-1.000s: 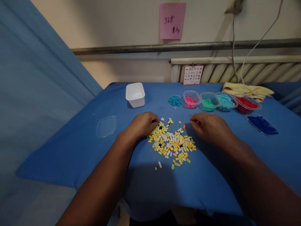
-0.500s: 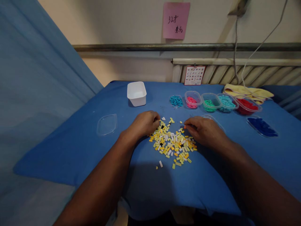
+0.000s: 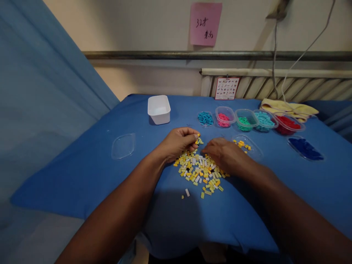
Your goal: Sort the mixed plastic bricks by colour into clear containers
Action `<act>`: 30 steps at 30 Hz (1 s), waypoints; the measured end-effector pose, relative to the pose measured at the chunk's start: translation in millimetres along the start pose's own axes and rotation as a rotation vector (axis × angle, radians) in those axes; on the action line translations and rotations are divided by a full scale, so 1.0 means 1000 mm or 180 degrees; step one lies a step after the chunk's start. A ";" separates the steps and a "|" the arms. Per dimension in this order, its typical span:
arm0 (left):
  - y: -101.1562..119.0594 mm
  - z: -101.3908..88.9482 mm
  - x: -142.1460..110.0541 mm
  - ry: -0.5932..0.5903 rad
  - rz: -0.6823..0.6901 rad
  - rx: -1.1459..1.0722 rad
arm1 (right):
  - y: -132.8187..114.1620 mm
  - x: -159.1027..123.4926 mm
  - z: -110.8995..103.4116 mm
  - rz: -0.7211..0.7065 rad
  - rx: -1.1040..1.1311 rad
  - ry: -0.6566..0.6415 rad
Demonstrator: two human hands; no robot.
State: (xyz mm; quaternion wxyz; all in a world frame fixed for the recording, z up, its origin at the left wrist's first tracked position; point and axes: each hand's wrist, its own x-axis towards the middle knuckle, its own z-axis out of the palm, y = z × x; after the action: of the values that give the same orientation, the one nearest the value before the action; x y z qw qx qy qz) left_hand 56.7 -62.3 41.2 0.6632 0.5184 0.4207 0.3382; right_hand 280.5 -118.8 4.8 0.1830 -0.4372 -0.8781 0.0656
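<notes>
A loose pile of small toy building bricks [image 3: 199,170], mostly pale yellow, white and orange-yellow, lies on the blue cloth. My left hand [image 3: 180,142] is above the pile's far left side, thumb and forefinger pinched on a small yellow brick [image 3: 198,135]. At the pile's far right edge, my right hand [image 3: 223,154] is closed with its fingers pointing down and left among the bricks; its slightly blurred fingertips hide whatever they hold. Just beyond the right hand, a clear lid [image 3: 255,149] carries several orange-yellow bricks [image 3: 242,144].
A white tub [image 3: 159,118] stands back left, with a clear lid [image 3: 123,146] nearer me. Along the back right are containers of blue [image 3: 205,118], pink [image 3: 223,119], green [image 3: 244,124], light blue [image 3: 264,120] and red bricks [image 3: 287,124]. Dark blue bricks [image 3: 305,148] and a yellow cloth [image 3: 288,108] lie farther right.
My left hand has moved right and lifted a yellow brick. My right hand has shifted left over the pile, uncovering the orange-yellow bricks on the lid; the orange brick at its fingertips is out of sight.
</notes>
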 end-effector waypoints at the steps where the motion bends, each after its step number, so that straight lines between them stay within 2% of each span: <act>1: 0.000 -0.001 0.001 -0.0032 -0.0044 -0.0106 | 0.001 0.001 0.000 -0.0146 -0.0031 -0.0121; 5: -0.003 -0.008 0.002 -0.0169 -0.0187 -0.0465 | -0.001 0.004 -0.007 -0.0268 -0.0099 -0.0358; 11: -0.004 -0.010 0.002 -0.0362 -0.0262 -0.0848 | -0.005 0.002 -0.018 -0.0123 0.0080 -0.0318; 21: -0.002 -0.011 0.000 -0.0553 -0.0391 -0.0848 | -0.003 -0.003 -0.018 -0.0214 0.0052 -0.0384; 27: -0.003 -0.008 -0.001 -0.0754 -0.0504 -0.0886 | -0.004 -0.008 -0.021 0.0064 0.0543 -0.0259; 30: -0.004 -0.006 -0.002 -0.0832 -0.0499 -0.0839 | 0.000 -0.011 -0.020 0.0245 0.1071 -0.0091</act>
State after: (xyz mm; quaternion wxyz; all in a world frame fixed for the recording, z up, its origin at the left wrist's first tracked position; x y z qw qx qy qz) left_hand 50.1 -62.4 37.0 0.7986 0.4324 0.3221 0.2675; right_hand 294.2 -128.6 20.3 0.2384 -0.4327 -0.8399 0.2249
